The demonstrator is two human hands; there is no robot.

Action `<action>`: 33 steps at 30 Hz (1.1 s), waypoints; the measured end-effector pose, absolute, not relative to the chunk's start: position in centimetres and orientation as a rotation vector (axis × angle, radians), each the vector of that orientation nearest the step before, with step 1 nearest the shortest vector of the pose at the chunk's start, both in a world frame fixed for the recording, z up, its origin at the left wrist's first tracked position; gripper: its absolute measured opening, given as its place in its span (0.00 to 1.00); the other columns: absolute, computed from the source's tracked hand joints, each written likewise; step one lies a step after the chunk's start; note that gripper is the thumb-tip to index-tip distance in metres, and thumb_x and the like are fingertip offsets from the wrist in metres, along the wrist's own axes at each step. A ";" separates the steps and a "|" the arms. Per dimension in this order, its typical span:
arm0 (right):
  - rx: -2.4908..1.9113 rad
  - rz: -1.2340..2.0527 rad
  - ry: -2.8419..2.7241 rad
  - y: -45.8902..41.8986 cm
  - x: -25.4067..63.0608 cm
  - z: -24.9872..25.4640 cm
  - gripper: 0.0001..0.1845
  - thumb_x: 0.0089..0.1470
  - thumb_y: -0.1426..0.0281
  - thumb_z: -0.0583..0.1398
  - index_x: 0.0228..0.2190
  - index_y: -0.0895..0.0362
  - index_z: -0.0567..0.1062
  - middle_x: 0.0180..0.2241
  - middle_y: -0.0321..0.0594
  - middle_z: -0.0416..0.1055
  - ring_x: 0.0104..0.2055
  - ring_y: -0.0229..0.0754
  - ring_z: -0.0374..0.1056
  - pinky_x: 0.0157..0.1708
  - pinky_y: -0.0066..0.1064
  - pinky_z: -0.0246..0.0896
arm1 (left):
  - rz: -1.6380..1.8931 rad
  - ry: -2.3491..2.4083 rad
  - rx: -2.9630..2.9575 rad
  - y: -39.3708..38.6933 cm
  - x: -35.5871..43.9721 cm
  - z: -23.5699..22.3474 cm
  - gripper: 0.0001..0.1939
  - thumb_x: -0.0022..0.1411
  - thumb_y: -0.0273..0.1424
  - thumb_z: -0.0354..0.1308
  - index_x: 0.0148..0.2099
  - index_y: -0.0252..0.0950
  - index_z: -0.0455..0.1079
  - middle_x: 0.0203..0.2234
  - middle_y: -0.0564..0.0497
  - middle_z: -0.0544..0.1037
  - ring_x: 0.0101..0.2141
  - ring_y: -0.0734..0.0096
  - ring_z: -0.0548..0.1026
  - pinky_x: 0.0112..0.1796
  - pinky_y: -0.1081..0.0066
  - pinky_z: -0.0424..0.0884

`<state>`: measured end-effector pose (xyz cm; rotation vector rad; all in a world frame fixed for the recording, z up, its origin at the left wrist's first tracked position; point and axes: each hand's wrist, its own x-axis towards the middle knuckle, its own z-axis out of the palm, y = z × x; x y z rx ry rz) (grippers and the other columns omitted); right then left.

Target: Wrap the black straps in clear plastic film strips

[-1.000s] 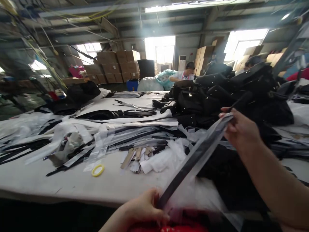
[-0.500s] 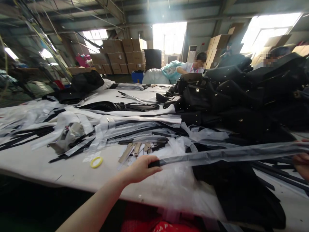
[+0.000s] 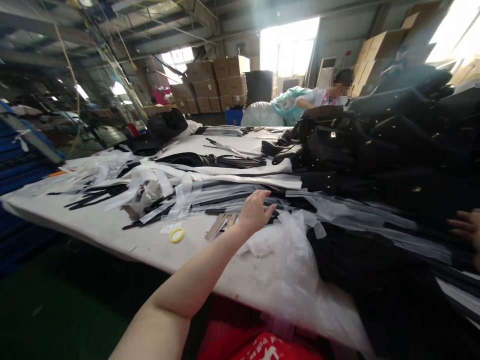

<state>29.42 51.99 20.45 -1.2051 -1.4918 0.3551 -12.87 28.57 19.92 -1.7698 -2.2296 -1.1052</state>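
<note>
Plastic strip lowered | long, translucent, greyish | left hand spread, right hand spread

Red garment, perhaps an apron, with white lettering; left arm and fingers bare.

White lettering stands on the red garment below; no word is clearly legible.

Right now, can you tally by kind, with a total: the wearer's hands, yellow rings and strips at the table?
Hands: 2 (left hand; right hand, cut off by the picture's edge)
Yellow ring: 1
Strips: overlapping, no sure count
Total: 3, strips left out
</note>
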 end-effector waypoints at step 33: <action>-0.907 0.573 -2.115 30.9 18.9 14.9 0.10 0.60 0.62 0.59 0.34 0.52 0.79 0.40 0.42 0.77 0.43 0.47 0.73 0.46 0.41 0.68 | -0.616 -3.117 -1.973 28.5 -3.3 11.4 0.33 0.54 0.61 0.56 0.31 0.34 0.80 0.30 0.38 0.81 0.38 0.51 0.79 0.38 0.64 0.70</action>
